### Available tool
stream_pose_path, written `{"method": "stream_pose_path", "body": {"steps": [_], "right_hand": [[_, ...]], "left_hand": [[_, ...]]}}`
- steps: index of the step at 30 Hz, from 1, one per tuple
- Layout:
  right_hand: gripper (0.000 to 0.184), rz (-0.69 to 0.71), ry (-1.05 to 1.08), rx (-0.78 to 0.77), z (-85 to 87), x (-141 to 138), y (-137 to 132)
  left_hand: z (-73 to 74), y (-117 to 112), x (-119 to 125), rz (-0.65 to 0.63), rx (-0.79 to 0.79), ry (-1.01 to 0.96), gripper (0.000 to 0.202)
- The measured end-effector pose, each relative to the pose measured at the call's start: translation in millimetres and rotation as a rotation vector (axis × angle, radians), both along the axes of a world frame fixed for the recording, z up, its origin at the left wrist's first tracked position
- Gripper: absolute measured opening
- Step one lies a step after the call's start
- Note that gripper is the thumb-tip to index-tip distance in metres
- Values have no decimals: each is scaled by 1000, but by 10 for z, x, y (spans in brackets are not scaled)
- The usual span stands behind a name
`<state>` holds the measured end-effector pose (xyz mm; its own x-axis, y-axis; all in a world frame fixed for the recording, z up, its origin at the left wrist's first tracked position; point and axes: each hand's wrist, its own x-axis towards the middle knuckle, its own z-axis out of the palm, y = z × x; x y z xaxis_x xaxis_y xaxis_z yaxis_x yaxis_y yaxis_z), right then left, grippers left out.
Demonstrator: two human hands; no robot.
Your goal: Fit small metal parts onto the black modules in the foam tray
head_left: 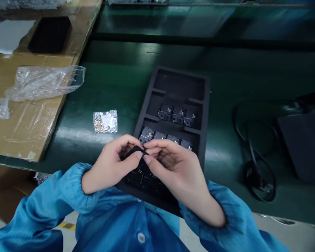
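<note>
The fingers [143,154] mostly hide a small black part [133,151], too blurred to identify.

Dim overall, cool green cast. Soft glare streaks on the green table [115,80], strongest just left of the black tray [147,115]. Tray compartments sink into shadow, parts hard to resolve. Plastic bag [44,82] catches highlights. Edges bend and smear; slight blur throughout.
</note>
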<state>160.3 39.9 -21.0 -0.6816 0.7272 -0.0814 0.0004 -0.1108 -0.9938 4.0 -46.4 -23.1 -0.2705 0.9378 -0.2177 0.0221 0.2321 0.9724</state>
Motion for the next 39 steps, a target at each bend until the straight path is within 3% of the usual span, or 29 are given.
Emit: {"method": "stream_pose_path", "body": {"steps": [7, 14, 28, 34, 39], "right_hand": [[18, 70, -39, 57, 78, 34, 35], [19, 98, -58, 65, 90, 36, 50], [15, 43, -29, 11, 58, -25, 34], [22, 51, -52, -2, 73, -21, 53], [18, 28, -58, 31, 86, -20, 43]], "left_hand": [[156, 20, -112, -121, -66, 214, 4], [219, 53, -155, -155, -107, 172, 4], [152, 43, -71, -34, -106, 170, 4], [156, 68, -72, -1, -79, 34, 6], [132, 60, -56, 14, -74, 25, 5]]}}
